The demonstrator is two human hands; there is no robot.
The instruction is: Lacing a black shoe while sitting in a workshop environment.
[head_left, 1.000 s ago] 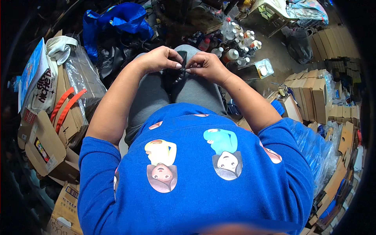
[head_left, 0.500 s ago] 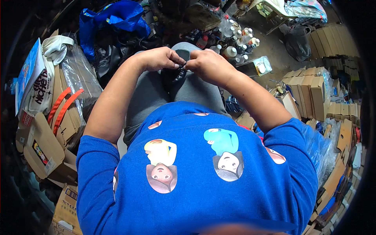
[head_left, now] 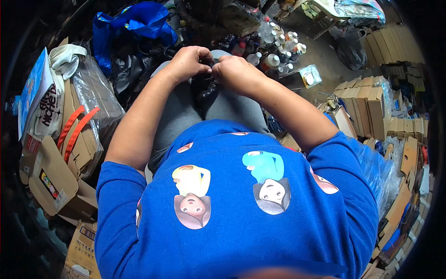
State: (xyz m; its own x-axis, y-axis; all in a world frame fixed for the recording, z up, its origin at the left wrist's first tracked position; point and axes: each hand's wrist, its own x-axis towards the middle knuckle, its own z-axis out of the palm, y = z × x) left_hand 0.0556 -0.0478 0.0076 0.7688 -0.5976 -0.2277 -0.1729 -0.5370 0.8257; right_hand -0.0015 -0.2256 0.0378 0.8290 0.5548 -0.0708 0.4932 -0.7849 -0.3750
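A black lace-up shoe (head_left: 204,92) lies across my lap, toe toward me, between my grey-trousered thighs. Its laces show as a dark crossed row on top. At the shoe's far end, my left hand (head_left: 189,63) has its thumb and fingers curled in a pinch on the upper edge by the opening. Opposite it, my right hand (head_left: 234,72) is closed, knuckles up, with fingertips pressed to the shoe near the top of the lacing. Those fingertips are partly hidden, so whether a lace end is between them does not show.
Several white-capped bottles (head_left: 272,60) stand on the floor ahead. A blue bag (head_left: 148,21) sits at the far left above dark shoes. Cardboard boxes (head_left: 53,181) and plastic wrap crowd my left; stacked cardboard (head_left: 364,100) fills the right, with a black plastic bag (head_left: 350,49) behind.
My left hand has lifted slightly away and its fingers curl more upright. The right hand has shifted a little left and down. More of the shoe's lacing shows now.
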